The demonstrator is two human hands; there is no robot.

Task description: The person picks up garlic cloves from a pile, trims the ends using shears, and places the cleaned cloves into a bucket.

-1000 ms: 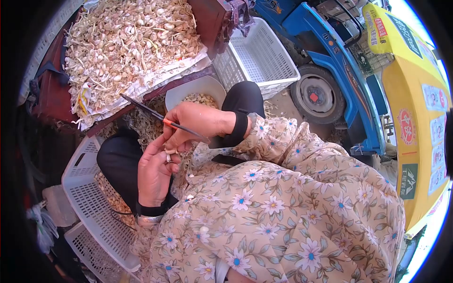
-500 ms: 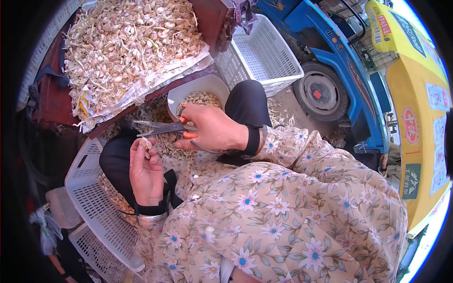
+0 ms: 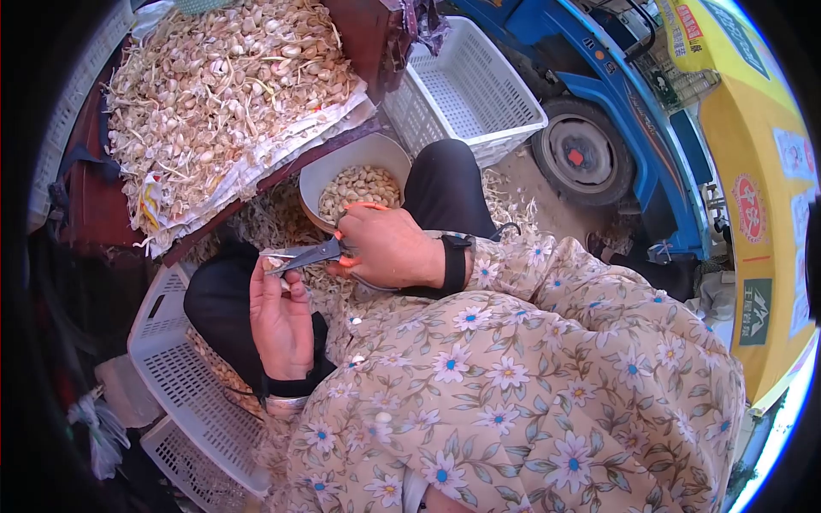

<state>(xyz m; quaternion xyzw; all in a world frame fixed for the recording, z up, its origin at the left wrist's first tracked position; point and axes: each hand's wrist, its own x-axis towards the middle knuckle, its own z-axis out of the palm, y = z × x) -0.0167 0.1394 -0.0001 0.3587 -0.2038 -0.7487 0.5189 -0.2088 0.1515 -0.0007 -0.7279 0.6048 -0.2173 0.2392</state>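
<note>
My right hand (image 3: 389, 245) is wrapped round the orange handles of a pair of scissors (image 3: 310, 255), whose blades point left. Between the fingertips of my left hand (image 3: 282, 325) is a garlic clove (image 3: 274, 263), and the scissor blades reach it. Just beyond my right hand stands a white bucket (image 3: 312, 175) holding garlic cloves (image 3: 359, 190). A large heap of garlic cloves (image 3: 231, 94) with dry stems lies on a white sheet (image 3: 282, 154) over a dark red table at the upper left.
A white crate (image 3: 466, 81) stands beyond my right knee. Another white crate (image 3: 171, 359) with cloves is at my left. A blue vehicle with a wheel (image 3: 583, 152) and a yellow canopy (image 3: 742, 162) are on the right. Peelings cover the ground.
The scissors have moved left and down, so the blades now meet the clove. My left hand has shifted slightly right. The bucket's cloves show more fully.
</note>
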